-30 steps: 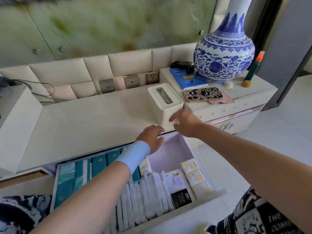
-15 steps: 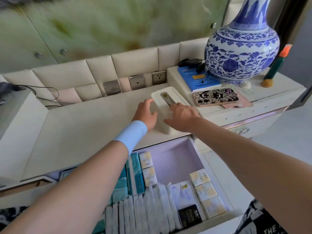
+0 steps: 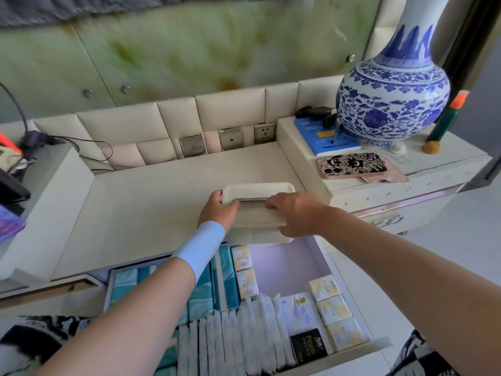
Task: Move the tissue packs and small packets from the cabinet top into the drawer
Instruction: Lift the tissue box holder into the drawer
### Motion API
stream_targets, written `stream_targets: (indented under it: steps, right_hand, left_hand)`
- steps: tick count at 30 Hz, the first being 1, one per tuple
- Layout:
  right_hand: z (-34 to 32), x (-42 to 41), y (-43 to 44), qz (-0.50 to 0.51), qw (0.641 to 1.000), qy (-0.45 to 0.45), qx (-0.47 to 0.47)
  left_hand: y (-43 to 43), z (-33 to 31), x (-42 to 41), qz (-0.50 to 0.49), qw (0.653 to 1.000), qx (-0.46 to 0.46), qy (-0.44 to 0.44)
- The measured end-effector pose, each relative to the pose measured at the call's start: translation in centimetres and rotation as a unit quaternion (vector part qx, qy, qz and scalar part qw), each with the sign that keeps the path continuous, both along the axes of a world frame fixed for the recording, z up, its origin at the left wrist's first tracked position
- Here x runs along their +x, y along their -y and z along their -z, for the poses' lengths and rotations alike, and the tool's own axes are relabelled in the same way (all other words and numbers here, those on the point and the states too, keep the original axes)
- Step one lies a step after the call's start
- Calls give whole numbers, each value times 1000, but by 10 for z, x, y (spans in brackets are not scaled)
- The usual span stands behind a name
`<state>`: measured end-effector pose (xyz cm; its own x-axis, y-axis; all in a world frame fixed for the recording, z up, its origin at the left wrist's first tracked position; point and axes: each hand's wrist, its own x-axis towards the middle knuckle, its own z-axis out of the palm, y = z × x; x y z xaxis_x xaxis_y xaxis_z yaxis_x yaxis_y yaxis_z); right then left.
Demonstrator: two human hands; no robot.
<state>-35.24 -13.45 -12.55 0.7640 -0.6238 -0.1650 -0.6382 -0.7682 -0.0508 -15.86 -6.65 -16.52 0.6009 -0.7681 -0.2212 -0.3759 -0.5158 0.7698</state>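
Tissue box gripped at both ends, drawer open right below it

Teal tissue packs fill the drawer's left side. The left hand wraps round the box's left end, thumb up top. The box sits at the near edge of the desk, and the right hand curls over the lid by the slot. Small packets line the drawer's right side, and a vase stands far right.

A cream padded cabinet top carries a white rectangular plastic tissue box near its front edge. Its raised right-hand ledge holds a blue-and-white porcelain vase, a blue book, a black-patterned phone and a green bottle.
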Motion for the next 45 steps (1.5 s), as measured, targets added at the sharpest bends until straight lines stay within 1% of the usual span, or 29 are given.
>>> stream_targets:
  steps: [1,3,6,8,11,16,18,20,22,24,27,30,35,37,41,43,45]
  right_hand:
    - [1,-1,-5,-15,1000,-21,-5]
    - [4,-8,-16,-24,999,-37,5]
    - [2,-24,-28,-11,1000,10,4]
    - [3,-36,-35,-4,999,35,9]
    - [10,-53,-48,-2,999,23,25]
    - [20,-84,-53,-1,999,23,50]
    - [24,-91,-55,6,998,3,62]
    - [32,-91,-54,4,998,-15,59]
    - [39,-87,-50,1,998,-22,55]
    - [45,-80,-46,-3,998,-33,59]
    - [53,-68,-42,-20,997,-50,56]
    - [63,-59,-37,-36,996,-57,64]
    - [78,-59,-26,-32,996,-57,66]
    - [85,-60,-24,-18,995,-66,75]
    - [104,-57,-29,0,991,-96,90]
    - [110,-55,-27,10,993,-84,88]
    - [109,-55,-25,18,993,-74,89]
  left_hand:
    - [-7,-2,-3,13,1000,-6,2]
    - [-21,-6,-8,52,998,-18,13]
    - [-41,-7,-18,102,995,-14,-20]
    - [-49,-3,-24,105,993,-24,-50]
    - [-57,1,-34,100,992,-42,-67]
    - [-65,9,-49,143,982,-27,-119]
    - [-67,14,-52,158,979,-8,-125]
    - [-65,17,-52,161,976,8,-148]
    - [-61,21,-48,174,972,23,-153]
    - [-58,29,-42,198,971,39,-126]
    - [-57,36,-34,218,971,72,-61]
    - [-56,38,-25,214,973,85,-6]
    - [-51,50,-25,230,967,104,35]
    - [-49,58,-28,262,956,119,49]
    - [-49,73,-34,311,930,158,117]
    - [-50,79,-34,334,915,156,167]
    - [-54,84,-34,350,904,146,195]
